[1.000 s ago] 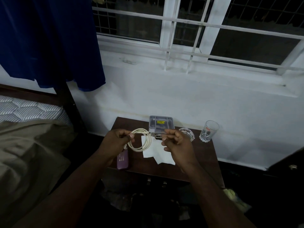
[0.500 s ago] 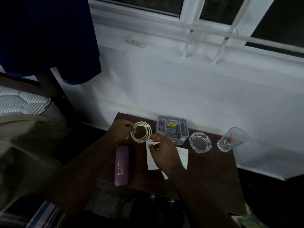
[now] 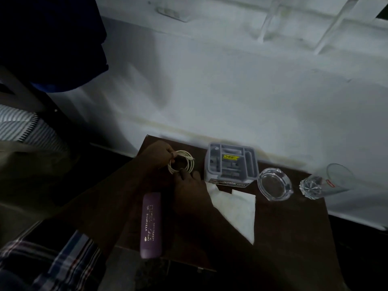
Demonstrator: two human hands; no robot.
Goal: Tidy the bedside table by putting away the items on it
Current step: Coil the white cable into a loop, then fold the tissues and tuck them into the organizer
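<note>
Bedside table, "ROURKELA" case

The right hand has moved in to touch the lower edge of the coiled cable, which the left hand has brought down just above the counter.

Purple case: gold print running lengthwise; I make out "ROURKELA" only, other lines and the small logo too blurred.
Grey organiser box, 12 o'clock of table: yellow sticker w/ dark print on top, can't read it.
Box front edge: dark strip w/ pale lettering, illegible from my feed.
Drinking glass, 2 o'clock: small red mark on the side, brand unreadable.
Numbers: none I can read.
</note>
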